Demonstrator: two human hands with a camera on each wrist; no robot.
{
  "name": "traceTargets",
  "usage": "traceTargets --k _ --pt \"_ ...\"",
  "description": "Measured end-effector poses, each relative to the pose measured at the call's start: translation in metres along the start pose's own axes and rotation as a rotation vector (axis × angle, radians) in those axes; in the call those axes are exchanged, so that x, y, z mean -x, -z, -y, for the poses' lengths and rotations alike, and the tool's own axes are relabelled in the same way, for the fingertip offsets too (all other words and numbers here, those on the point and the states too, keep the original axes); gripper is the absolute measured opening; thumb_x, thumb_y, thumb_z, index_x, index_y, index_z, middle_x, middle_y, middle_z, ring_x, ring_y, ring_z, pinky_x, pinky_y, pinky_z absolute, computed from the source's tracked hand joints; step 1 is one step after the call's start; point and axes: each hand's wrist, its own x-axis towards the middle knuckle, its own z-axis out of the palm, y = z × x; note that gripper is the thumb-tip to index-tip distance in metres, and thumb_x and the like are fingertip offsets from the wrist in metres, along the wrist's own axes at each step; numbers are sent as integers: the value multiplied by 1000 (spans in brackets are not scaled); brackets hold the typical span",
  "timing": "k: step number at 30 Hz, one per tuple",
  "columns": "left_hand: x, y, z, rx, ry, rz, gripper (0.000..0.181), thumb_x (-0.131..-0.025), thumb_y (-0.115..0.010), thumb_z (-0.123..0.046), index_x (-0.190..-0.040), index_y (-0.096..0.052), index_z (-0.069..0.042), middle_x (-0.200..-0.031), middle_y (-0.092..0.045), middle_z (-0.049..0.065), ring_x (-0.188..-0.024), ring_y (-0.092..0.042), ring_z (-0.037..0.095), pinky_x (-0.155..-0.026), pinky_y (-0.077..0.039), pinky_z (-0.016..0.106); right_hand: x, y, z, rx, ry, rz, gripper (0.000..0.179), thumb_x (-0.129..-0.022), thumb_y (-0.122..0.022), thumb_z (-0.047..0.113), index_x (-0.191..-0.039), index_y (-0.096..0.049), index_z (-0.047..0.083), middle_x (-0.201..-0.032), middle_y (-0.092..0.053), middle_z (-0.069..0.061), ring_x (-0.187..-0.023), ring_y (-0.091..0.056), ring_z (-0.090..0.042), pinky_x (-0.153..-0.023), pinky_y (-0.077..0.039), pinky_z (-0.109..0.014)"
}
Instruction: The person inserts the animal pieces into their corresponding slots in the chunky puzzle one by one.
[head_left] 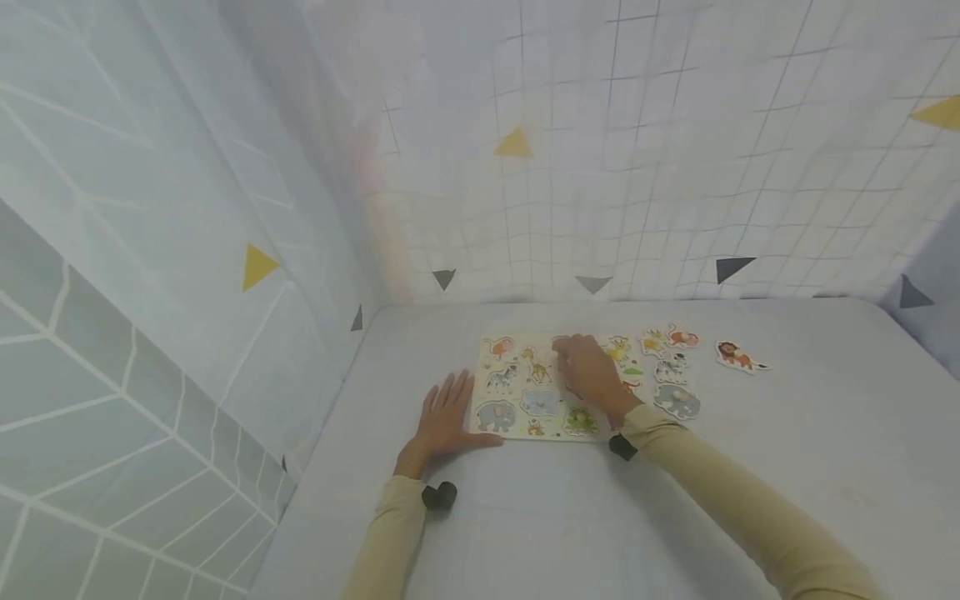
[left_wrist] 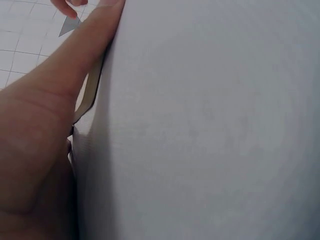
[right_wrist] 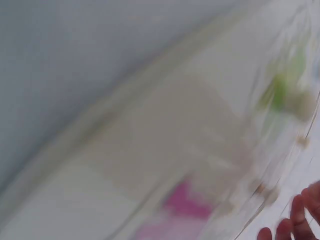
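Note:
A pale puzzle board with printed animals lies on the table. My left hand rests spread at its left edge, thumb along the front left corner; in the left wrist view the thumb lies along the board's side. My right hand is over the board's upper middle, pinching a small puzzle piece whose picture is mostly hidden. A hippo and a green animal show on the board. The right wrist view is blurred, showing the board's edge and a knobbed green piece.
Loose pieces lie right of the board: a yellow animal, a monkey, a zebra and an elephant. A lion piece lies farther right. A patterned cloth wall stands behind the table.

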Motion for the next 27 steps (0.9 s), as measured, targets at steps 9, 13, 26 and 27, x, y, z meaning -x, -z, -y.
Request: traceTargets --k 9,13,26,27 --pt "-2 -1 4 7 4 14 128 -75 -74 -76 -167 -9 -13 -177 -5 5 -165 -2 32 -134 -1 57 3 16 -36 62 8 -109 18 -98 -58 10 -108 -72 5 -93 -71 -13 -89 -62 -31 -60 -53 -36" --pt "-5 -7 8 8 -7 -2 132 -73 -69 -83 -167 -9 -13 -177 -5 4 -165 -2 31 -134 0 57 5 26 -51 87 7 -142 18 -96 -58 8 -105 -73 4 -95 -73 -15 -87 -63 -32 -59 -52 -37" --pt "-6 -4 4 -29 16 13 128 -76 -73 -76 -167 -8 -14 -177 -5 4 -165 -3 31 -135 -4 55 20 60 -99 198 -80 -126 15 -94 -63 11 -102 -71 0 -89 -71 -17 -80 -61 -31 -56 -51 -38" --pt "-5 -4 4 -22 11 9 127 -76 -74 -76 -167 -9 -13 -177 -6 5 -165 -4 32 -134 -5 56 22 62 -102 213 -86 -120 15 -94 -63 11 -101 -70 0 -88 -71 -17 -81 -61 -31 -58 -52 -40"
